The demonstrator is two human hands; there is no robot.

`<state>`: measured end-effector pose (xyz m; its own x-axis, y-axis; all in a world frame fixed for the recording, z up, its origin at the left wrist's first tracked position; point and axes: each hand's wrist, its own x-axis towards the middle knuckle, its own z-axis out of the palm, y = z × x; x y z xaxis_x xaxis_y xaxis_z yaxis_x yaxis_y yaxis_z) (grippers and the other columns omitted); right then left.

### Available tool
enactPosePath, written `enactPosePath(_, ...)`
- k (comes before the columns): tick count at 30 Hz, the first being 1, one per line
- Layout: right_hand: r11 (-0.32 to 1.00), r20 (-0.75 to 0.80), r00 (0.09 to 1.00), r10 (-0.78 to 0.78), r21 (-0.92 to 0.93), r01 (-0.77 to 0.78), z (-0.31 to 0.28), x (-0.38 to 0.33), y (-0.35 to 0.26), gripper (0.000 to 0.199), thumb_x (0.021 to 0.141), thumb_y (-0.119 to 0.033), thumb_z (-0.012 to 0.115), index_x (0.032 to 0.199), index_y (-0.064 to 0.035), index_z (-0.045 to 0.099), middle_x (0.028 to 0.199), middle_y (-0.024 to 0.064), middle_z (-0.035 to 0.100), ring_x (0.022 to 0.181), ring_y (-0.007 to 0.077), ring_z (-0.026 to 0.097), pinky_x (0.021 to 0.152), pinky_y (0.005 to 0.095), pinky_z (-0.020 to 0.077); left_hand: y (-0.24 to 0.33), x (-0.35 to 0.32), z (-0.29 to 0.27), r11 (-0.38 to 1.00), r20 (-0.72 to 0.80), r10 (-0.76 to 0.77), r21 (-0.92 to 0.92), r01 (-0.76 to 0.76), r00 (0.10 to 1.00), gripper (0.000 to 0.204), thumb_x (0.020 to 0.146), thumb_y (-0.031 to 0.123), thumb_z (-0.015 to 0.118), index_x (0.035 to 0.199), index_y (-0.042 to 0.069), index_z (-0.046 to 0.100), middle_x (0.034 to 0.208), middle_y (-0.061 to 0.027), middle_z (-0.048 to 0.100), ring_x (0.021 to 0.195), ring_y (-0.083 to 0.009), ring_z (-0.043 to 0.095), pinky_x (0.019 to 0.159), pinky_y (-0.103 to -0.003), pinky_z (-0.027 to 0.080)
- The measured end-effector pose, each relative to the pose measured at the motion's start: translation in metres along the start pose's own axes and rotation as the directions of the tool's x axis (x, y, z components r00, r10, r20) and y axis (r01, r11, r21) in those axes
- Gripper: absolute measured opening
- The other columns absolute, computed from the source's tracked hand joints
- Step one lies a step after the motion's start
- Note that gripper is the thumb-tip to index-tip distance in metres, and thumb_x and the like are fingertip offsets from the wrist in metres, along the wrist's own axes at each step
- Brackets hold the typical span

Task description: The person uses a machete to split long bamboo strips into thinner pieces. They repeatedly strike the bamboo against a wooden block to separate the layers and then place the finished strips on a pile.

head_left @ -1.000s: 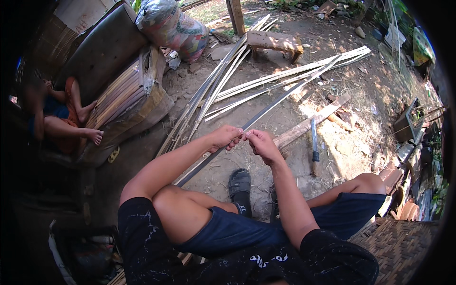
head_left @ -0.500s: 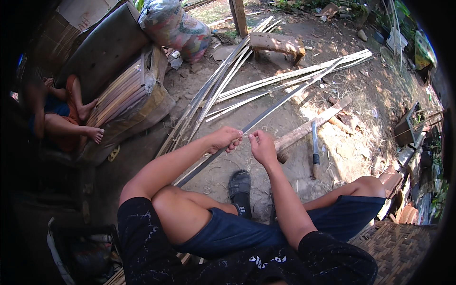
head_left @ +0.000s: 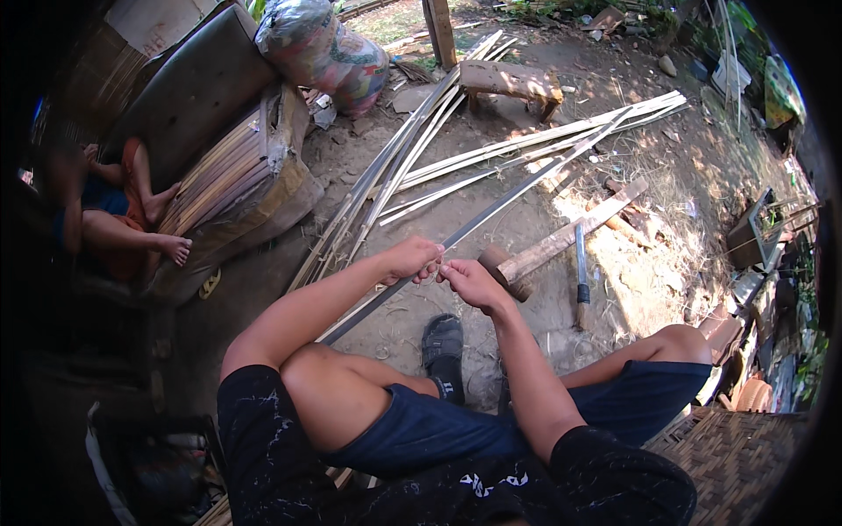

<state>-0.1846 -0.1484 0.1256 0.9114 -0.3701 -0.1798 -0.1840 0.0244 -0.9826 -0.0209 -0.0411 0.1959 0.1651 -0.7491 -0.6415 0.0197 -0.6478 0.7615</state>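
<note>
My left hand is closed around a long, dark-faced strip with a pale edge, probably split bamboo. The strip slants from beside my left thigh up to the far right, its far end over a pile of pale strips. My right hand is closed in a pinch against the left fingertips at the strip's edge; what it pinches, if anything, is too small to make out. To the right of it on the ground lie a thick wooden piece, resting on a round block, and a long-bladed knife with a dark handle.
Pale split strips lie across the dirt, near a low wooden bench. A stuffed sack stands behind. At left, another person's legs rest on a worn sofa. A woven panel is at lower right.
My right hand has moved left and slightly down, from just right of the strip to touching the left fingertips. The left hand has shifted slightly left and keeps its hold.
</note>
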Motion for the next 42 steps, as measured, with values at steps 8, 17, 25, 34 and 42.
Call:
enactPosePath(8, 0.899, -0.453, 0.796, -0.401, -0.360, 0.249, -0.002, 0.003, 0.003, 0.027, 0.101, -0.029, 0.054, 0.091, -0.0055, 0.065, 0.063, -0.0008, 0.053, 0.055, 0.0105, 0.049, 0.050, 0.0280, 0.0369, 0.018, -0.001, 0.015, 1.000, -0.036, 0.016, -0.003, -0.016, 0.999, 0.032, 0.104, 0.035, 0.048, 0.093, 0.008, 0.059, 0.071, 0.0008, 0.052, 0.058, -0.0091, 0.048, 0.051, -0.026, 0.042)
enactPosePath(17, 0.843, 0.091, 0.993, 0.080, 0.525, -0.116, -0.017, -0.004, -0.018, 0.025, 0.101, -0.027, 0.055, 0.094, -0.0068, 0.068, 0.064, -0.0023, 0.052, 0.054, 0.0083, 0.045, 0.050, 0.0251, 0.0354, 0.007, -0.002, 0.006, 0.998, -0.035, 0.049, 0.052, -0.047, 0.998, 0.032, 0.104, 0.036, 0.047, 0.096, 0.008, 0.059, 0.072, 0.0006, 0.052, 0.057, -0.0092, 0.048, 0.050, -0.026, 0.042)
enactPosePath(25, 0.956, -0.473, 0.869, -0.146, -0.292, 0.002, 0.019, -0.005, -0.006, 0.032, 0.100, -0.030, 0.055, 0.095, -0.0004, 0.065, 0.083, 0.0150, 0.070, 0.074, 0.0244, 0.068, 0.067, 0.0397, 0.0501, 0.015, -0.003, 0.012, 1.000, -0.035, -0.006, 0.019, 0.007, 0.999, 0.030, 0.104, 0.033, 0.050, 0.096, 0.006, 0.058, 0.070, 0.0008, 0.051, 0.056, -0.0096, 0.048, 0.049, -0.026, 0.042)
enactPosePath(34, 0.919, -0.064, 0.953, -0.297, 0.252, 0.303, 0.012, -0.012, -0.025, 0.025, 0.099, -0.021, 0.056, 0.095, 0.0007, 0.067, 0.083, 0.0074, 0.070, 0.080, 0.0132, 0.061, 0.075, 0.0320, 0.0489, 0.030, -0.001, -0.001, 0.964, 0.021, 0.067, 0.255, -0.070, 0.998, 0.031, 0.099, 0.032, 0.057, 0.103, 0.002, 0.064, 0.086, -0.0067, 0.066, 0.067, -0.0131, 0.060, 0.055, -0.027, 0.046)
enactPosePath(42, 0.945, 0.052, 0.953, -0.298, -0.124, 0.302, -0.006, -0.029, -0.058, 0.023, 0.097, -0.021, 0.058, 0.097, -0.0013, 0.069, 0.089, 0.0124, 0.069, 0.082, 0.0216, 0.065, 0.078, 0.0345, 0.0499, 0.048, 0.049, 0.015, 0.918, -0.153, 0.267, 0.340, -0.203, 0.951, 0.035, 0.094, 0.032, 0.065, 0.114, 0.003, 0.071, 0.084, 0.0001, 0.061, 0.070, -0.0107, 0.052, 0.060, -0.028, 0.044)
